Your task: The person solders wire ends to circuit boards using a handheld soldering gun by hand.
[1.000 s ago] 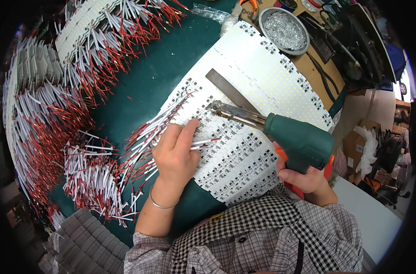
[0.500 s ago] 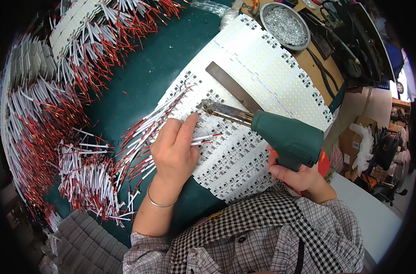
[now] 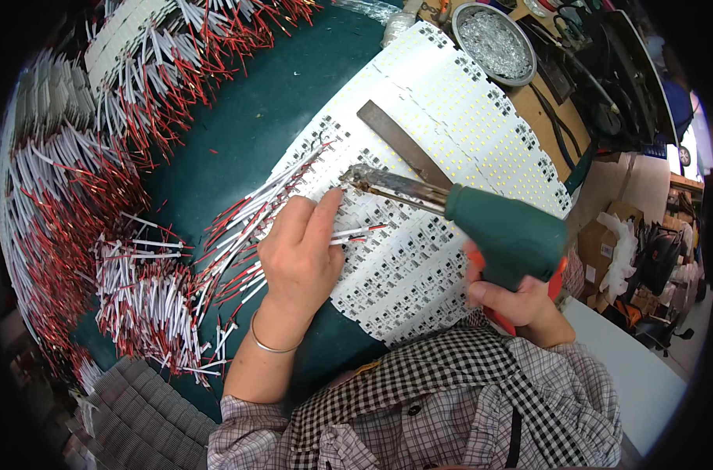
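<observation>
My right hand is wrapped round the grip of a green soldering gun with orange-red parts. Its long, darkened metal tip reaches left over a sheet of white circuit boards, ending close to my left index fingertip. With fingers closed, my left hand rests over the sheet's left part, and short red-and-white wires poke out past its fingers on the right. What its fingertips press on is partly hidden. A row of attached wires fans out to the left along the boards. Across the sheet lies a flat brown metal bar.
Heaps of red-and-white wires cover the left side of the green table. Stacked board strips sit at lower left. A round metal bowl of small shiny pieces stands at the back right, near cables and tools.
The soldering gun and my right hand have shifted slightly to the right, drawing the tip a little away from my left fingertip. My left hand stays nearly in place.
</observation>
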`<state>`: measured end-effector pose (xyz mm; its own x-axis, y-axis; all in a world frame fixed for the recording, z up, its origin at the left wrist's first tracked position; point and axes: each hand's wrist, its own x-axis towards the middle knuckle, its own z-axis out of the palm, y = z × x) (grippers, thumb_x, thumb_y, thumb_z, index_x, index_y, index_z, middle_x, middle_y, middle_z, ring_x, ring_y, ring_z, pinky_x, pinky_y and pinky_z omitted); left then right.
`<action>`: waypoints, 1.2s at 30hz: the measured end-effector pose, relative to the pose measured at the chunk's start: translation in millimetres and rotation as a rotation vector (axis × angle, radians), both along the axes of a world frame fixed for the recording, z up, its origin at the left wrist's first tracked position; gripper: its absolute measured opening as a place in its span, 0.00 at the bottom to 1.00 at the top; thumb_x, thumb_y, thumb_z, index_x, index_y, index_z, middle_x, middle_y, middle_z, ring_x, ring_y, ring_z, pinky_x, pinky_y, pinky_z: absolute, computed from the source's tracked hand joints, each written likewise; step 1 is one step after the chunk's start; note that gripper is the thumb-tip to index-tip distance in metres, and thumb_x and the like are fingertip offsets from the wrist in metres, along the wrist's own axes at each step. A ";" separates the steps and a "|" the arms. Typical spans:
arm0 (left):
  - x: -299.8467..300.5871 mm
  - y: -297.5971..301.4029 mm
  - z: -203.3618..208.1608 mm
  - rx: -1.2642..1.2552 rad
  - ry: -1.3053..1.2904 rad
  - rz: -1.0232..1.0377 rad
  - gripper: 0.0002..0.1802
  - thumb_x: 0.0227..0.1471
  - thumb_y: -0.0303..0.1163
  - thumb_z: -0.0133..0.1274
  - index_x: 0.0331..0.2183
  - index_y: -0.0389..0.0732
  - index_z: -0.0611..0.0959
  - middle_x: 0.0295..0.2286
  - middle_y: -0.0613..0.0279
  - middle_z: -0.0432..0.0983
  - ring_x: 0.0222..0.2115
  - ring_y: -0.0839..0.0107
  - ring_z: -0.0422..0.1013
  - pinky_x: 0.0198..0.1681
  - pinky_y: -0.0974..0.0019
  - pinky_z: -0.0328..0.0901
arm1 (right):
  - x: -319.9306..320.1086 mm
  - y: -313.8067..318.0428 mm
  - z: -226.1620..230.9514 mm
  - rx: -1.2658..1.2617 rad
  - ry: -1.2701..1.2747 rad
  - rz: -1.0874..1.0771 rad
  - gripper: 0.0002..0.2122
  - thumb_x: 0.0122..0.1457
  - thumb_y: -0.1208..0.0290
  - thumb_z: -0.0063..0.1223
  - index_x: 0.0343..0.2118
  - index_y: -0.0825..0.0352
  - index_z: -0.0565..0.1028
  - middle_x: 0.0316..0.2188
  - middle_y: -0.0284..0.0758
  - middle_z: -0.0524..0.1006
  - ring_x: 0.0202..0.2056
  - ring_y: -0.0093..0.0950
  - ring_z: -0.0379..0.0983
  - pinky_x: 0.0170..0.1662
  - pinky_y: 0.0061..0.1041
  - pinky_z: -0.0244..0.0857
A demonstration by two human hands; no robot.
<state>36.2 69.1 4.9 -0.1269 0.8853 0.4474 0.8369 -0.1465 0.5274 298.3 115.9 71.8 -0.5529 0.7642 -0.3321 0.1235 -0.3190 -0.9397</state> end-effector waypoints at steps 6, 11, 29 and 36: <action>0.9 -0.6 2.6 -0.011 -0.001 -0.011 0.29 0.23 0.14 0.50 0.37 0.35 0.81 0.22 0.60 0.64 0.20 0.65 0.66 0.21 0.64 0.64 | 2.7 -1.7 4.9 0.010 0.168 -0.125 0.23 0.51 0.84 0.55 0.51 0.75 0.65 0.43 0.41 0.73 0.29 0.22 0.72 0.29 0.20 0.69; -5.3 2.7 1.8 -0.007 -0.045 -0.024 0.25 0.27 0.13 0.50 0.35 0.39 0.82 0.21 0.60 0.67 0.18 0.66 0.67 0.21 0.65 0.64 | 16.2 -6.0 0.4 0.065 0.136 -0.083 0.23 0.51 0.84 0.55 0.52 0.75 0.65 0.40 0.39 0.74 0.29 0.22 0.71 0.29 0.21 0.68; -9.7 3.7 -5.7 0.079 0.038 -0.111 0.23 0.29 0.14 0.53 0.34 0.40 0.82 0.20 0.62 0.68 0.19 0.66 0.68 0.20 0.65 0.63 | 17.5 -20.7 -22.7 0.214 0.084 0.131 0.18 0.54 0.84 0.52 0.49 0.72 0.66 0.28 0.37 0.74 0.25 0.22 0.70 0.27 0.20 0.67; -10.4 3.8 -8.2 0.103 0.048 -0.110 0.22 0.29 0.15 0.54 0.33 0.39 0.83 0.20 0.63 0.68 0.18 0.67 0.67 0.19 0.65 0.62 | 15.3 -20.7 -20.5 0.214 -0.014 0.168 0.15 0.54 0.84 0.51 0.44 0.70 0.66 0.28 0.36 0.73 0.26 0.22 0.70 0.29 0.21 0.67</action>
<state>25.8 72.9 -3.3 -0.0079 0.8419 0.5396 0.8365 -0.2901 0.4648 313.5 95.2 51.3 -0.6745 0.7156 -0.1814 0.1716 -0.0870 -0.9813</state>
